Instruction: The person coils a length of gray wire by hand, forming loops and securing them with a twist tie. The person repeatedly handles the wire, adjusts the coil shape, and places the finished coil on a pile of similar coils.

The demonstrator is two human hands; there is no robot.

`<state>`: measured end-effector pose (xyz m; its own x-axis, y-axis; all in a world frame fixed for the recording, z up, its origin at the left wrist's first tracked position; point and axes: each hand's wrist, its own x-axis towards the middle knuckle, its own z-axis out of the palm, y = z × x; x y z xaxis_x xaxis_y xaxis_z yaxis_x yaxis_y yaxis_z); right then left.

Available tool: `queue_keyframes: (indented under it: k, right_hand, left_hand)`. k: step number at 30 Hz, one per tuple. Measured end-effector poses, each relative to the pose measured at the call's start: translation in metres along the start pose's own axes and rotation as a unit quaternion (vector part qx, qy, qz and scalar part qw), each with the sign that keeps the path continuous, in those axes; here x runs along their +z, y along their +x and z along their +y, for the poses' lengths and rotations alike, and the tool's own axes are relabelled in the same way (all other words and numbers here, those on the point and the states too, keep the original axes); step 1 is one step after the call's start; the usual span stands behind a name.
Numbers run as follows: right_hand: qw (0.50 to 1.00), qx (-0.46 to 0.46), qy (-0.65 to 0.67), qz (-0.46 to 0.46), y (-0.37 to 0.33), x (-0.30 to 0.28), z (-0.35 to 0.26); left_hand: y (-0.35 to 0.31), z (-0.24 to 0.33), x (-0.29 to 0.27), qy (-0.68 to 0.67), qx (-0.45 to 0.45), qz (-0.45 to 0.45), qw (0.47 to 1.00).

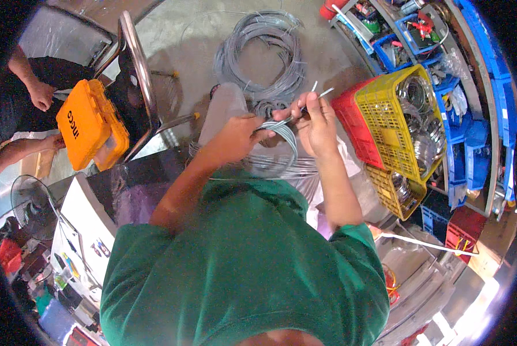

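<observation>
In front of my chest, my left hand [241, 137] is closed around a small looped bundle of thin grey cable [287, 137]. My right hand [316, 126] pinches the same cable near its ends, thumb and fingers close together. Two pale cable ends [326, 92] stick out past the right fingertips. Just beyond my hands, a large coil of grey cable [228, 57] lies on the floor, with a smaller coil [264, 107] at its near side, partly hidden by my fingers. More grey strands [270, 167] run across my lap below the hands.
To my right stand a yellow crate [379, 124] of coiled cables and a red crate [350, 112], before shelves with blue bins [476, 164]. At left, another person's hand [41, 96] is near an orange case [85, 124] beside a metal-framed chair [136, 52]. A fan [32, 202] stands lower left.
</observation>
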<state>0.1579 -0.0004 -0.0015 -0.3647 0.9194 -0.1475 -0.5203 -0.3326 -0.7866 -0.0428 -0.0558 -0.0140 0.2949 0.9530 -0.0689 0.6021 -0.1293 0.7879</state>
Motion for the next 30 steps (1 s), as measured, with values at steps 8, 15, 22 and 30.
queue_keyframes:
  k: [8,15,22,30]
  right_hand:
    - [0.977,-0.031,0.202,0.056,-0.036,0.01,0.014]
    - [0.987,0.005,0.148,0.059,-0.064,0.004,-0.03]
    - [0.985,-0.016,0.155,0.069,-0.073,0.005,-0.036]
    - [0.974,-0.14,0.153,0.094,-0.06,-0.016,-0.043]
  left_hand:
    - [-0.023,0.023,0.008,-0.136,-0.061,-0.113,0.982]
    - [-0.041,0.052,0.011,-0.413,-0.202,-0.257,0.85]
    - [-0.044,0.071,0.011,-0.372,-0.267,-0.228,0.859]
    - [-0.042,0.08,0.012,-0.294,-0.261,-0.169,0.904]
